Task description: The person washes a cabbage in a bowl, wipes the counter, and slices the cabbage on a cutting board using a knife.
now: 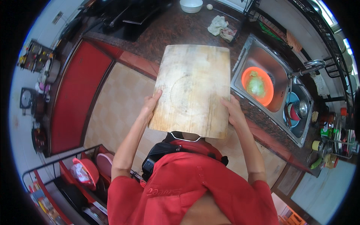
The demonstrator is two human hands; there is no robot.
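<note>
A large wooden cutting board (194, 90) is held up in front of me, its worn face towards the camera. My left hand (152, 104) grips its left edge, thumb on the face. On the opposite edge, my right hand (234, 108) has the same kind of hold; the fingers of both hands are mostly hidden behind the board. A metal wire handle (185, 139) sticks out from the board's near end. Beyond the far end lies the dark stone-patterned countertop (157, 36).
To the right, a steel sink (253, 50) holds an orange basin (244, 77) with a leafy vegetable (256, 85) in it. Bowls (298, 109) sit in the smaller compartment. Crumpled cloths (220, 26) and a white bowl (191, 7) are on the counter. A shelf rack (63, 175) stands behind left.
</note>
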